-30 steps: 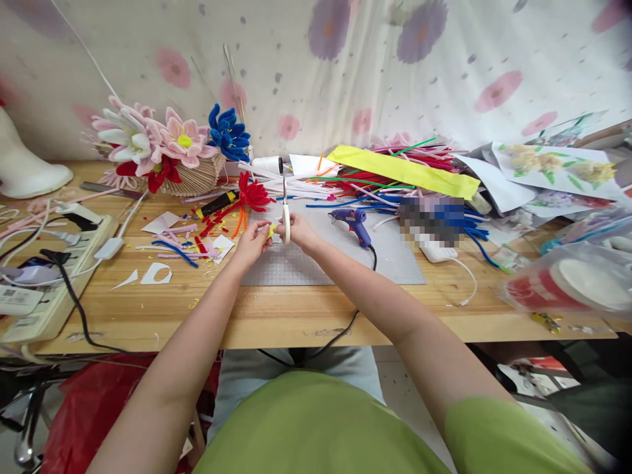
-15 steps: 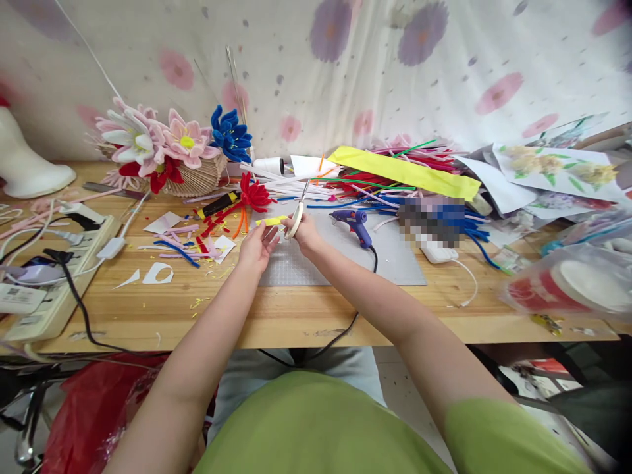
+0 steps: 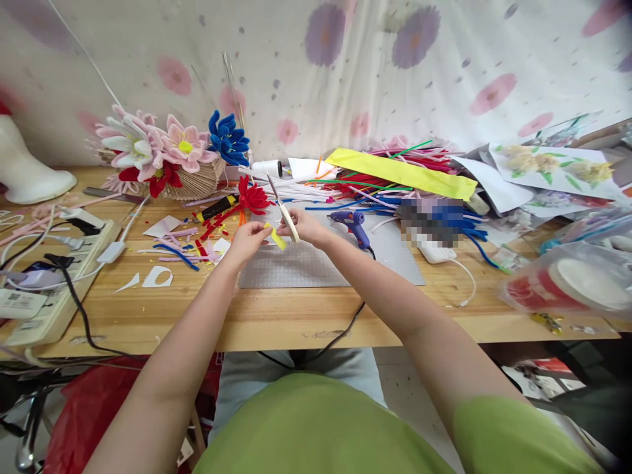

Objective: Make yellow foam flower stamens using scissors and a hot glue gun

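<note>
My left hand pinches a small yellow strip above the grey cutting mat. My right hand grips white-handled scissors, their blades pointing up and to the left, away from me. The two hands almost touch over the mat's far edge. The yellow strip hangs tilted between them, just below the scissor handles.
A purple glue gun lies right of my hands, its black cord running off the front edge. Red, blue and pink pipe-cleaner flowers stand at the back left. Loose pipe cleaners and a yellow sheet pile up behind. A power strip sits left.
The scissors have swung from leaning right to pointing up-left. The yellow strip, held flat half a second ago, now hangs tilted in my left fingers. Both hands stay over the mat.
</note>
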`<state>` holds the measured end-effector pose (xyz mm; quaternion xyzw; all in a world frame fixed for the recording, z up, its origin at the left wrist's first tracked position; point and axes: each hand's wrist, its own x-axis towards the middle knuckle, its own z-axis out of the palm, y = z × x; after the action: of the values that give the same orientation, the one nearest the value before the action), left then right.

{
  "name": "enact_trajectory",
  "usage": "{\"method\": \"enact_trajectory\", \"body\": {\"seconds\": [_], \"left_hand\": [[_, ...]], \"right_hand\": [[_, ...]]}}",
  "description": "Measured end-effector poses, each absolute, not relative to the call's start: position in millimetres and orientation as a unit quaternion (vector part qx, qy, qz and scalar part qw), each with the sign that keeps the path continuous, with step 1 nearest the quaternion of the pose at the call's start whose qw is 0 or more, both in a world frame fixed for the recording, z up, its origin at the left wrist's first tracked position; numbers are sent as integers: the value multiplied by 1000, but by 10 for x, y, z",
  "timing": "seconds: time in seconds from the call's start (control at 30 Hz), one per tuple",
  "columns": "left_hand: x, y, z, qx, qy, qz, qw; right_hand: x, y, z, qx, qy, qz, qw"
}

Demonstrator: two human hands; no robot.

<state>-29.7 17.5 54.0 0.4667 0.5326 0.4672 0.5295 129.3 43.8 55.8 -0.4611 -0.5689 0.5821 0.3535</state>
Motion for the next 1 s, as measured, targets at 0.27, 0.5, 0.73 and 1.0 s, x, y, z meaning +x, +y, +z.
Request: {"method": "enact_trajectory", "body": {"seconds": [0.27, 0.5, 0.73, 1.0], "left_hand": [[-247, 146, 472, 403, 524, 494, 564], [-144, 128, 426, 316, 478, 514, 639], [-176, 142, 412, 324, 489, 501, 636], [-184, 102, 476, 367, 455, 434, 686]], "right_hand": [[1213, 413, 471, -484, -529, 584, 379], [1187, 373, 495, -496, -480, 599, 406], [1288, 444, 471, -497, -515, 566, 409], [1338, 531, 469, -362, -550, 642, 393]]}}
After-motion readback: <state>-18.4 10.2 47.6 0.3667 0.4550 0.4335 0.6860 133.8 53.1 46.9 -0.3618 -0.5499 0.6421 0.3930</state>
